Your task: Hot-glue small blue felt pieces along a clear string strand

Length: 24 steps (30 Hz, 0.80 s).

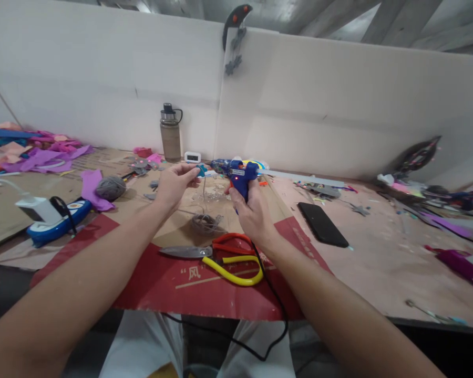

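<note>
My right hand (252, 207) is wrapped round the handle of a blue hot glue gun (242, 177), its nozzle pointing left. A white glue stick (295, 177) sticks out of its back end. Between the fingertips of my left hand (177, 184) is a small teal felt piece (201, 170), close to the nozzle. Grey yarn hangs from that piece toward a loose tangle of grey yarn (205, 222) on the table. Below lie scissors (232, 270) with one red and one yellow handle, on a red sheet (157, 294).
A bottle (170, 134) and a small white clock (192, 157) stand by the back panel. Felt scraps (51, 155), a grey yarn ball (110, 187) and a blue power strip (59, 223) lie left. A black phone (322, 224) lies right. The gun's black cord (274, 294) crosses the table's front edge.
</note>
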Tool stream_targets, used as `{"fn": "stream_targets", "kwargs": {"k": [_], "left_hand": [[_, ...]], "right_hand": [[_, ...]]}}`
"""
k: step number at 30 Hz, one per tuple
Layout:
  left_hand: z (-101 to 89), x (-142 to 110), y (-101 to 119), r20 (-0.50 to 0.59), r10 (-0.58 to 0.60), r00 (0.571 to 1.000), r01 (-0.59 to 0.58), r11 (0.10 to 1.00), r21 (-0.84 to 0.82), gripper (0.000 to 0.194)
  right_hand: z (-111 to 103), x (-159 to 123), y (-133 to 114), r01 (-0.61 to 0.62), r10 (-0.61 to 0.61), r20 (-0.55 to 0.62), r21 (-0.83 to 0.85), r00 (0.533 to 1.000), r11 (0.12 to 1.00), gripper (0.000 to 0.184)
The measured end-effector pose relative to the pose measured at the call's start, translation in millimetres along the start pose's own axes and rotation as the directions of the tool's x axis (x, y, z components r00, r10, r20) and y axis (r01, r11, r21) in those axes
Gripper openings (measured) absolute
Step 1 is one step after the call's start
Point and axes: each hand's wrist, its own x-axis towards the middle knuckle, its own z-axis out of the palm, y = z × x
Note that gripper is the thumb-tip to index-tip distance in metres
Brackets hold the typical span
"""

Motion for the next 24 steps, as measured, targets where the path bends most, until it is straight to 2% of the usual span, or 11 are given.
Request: {"fn": "stream_targets", "kwargs": {"k": [8,14,24], "left_hand": [[1.8,-2.1,0.5,0.013,0.068,0.998,-0.069,0.994,0.087,0.017],[3.0,-3.4,1.8,0.015,0.065,0.998,-0.066,0.990,0.126,0.019],[3.5,-4.6,1.8,0.038,0.096,0.995,-0.100,0.988,0.119,0.017]], "right_hand": [[0.0,-1.7,-1.6,-0.023,0.023,0.007,-0.049,1.000,0.999,0.029],[-0.2,-1.5,-3.3,-0.038,0.039,0.009,-0.084,0.999,0.996,0.032],[1.1,-1.7,-0.5,-0.006,0.007,0.018,-0.085,1.000,0.996,0.037]]}}
